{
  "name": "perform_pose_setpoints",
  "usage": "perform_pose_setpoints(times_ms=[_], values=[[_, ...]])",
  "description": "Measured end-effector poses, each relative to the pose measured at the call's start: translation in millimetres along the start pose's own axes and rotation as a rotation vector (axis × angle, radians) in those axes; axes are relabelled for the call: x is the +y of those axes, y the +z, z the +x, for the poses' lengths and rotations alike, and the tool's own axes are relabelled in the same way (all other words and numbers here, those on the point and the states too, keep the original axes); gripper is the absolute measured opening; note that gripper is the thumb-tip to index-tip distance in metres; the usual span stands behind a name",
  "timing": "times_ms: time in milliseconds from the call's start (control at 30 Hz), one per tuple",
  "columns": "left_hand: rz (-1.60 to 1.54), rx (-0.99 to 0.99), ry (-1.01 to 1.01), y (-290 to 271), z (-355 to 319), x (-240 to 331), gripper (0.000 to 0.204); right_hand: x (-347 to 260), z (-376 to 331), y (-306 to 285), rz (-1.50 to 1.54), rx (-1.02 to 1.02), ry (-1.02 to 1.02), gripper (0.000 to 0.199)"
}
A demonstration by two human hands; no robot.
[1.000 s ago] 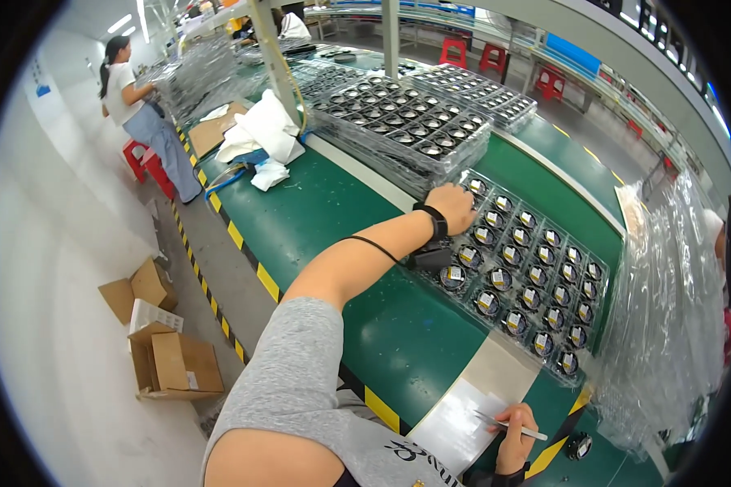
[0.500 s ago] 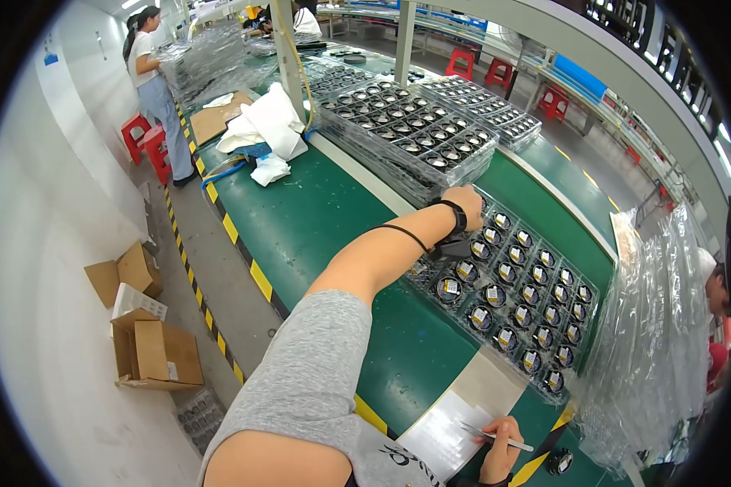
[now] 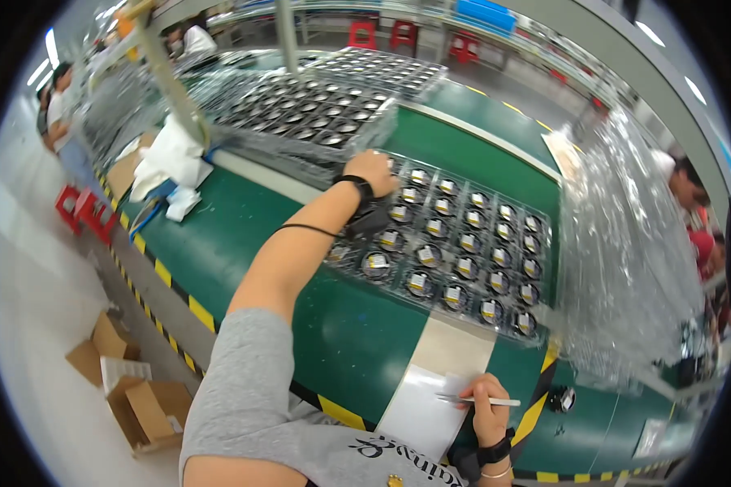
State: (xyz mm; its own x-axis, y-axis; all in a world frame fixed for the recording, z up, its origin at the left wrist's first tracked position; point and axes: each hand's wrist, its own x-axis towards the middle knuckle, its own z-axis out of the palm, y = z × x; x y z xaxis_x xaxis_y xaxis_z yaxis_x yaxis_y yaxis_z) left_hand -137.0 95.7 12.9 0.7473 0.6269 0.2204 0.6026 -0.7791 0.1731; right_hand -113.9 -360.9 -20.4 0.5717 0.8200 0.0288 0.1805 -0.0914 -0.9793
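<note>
A clear plastic tray (image 3: 508,328) on the green bench holds rows of round black parts (image 3: 464,268) with white and yellow labels. My left hand (image 3: 374,173) reaches to the tray's far left corner. Its fingers are curled, and what lies in them is hidden. Near the bench's front edge my right hand (image 3: 489,412) grips metal tweezers (image 3: 499,402), their tips over a white sheet (image 3: 421,410). Right of that hand, one loose round black part (image 3: 562,398) sits on the bench.
Stacked trays of round parts (image 3: 317,114) stand behind my left hand. Clear plastic sheeting (image 3: 625,260) is heaped at the right. White cloths (image 3: 170,166) lie at the left by a metal post (image 3: 170,73). Cardboard boxes (image 3: 150,414) rest on the floor; people are farther off.
The view has swung right, so the bench sits farther left. My left hand stays at the tray's far left corner; my right hand still holds the tweezers over the white sheet.
</note>
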Motion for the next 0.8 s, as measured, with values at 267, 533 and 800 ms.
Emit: perform_pose_setpoints(times_ms=[267,533,800], values=[[0.137,0.050,0.011,12.0,3.5,5.0,0.043,-5.1,-2.3,-8.6,-0.012,-0.008,0.006,0.027],[-0.058,0.070,0.060,1.8,23.7,5.3,0.039,-9.4,-1.3,-6.9,0.039,-0.048,0.068,0.029],[0.176,-0.073,-0.101,19.6,73.9,9.8,0.042,-10.3,0.9,-9.3,0.039,-0.057,0.055,0.023]])
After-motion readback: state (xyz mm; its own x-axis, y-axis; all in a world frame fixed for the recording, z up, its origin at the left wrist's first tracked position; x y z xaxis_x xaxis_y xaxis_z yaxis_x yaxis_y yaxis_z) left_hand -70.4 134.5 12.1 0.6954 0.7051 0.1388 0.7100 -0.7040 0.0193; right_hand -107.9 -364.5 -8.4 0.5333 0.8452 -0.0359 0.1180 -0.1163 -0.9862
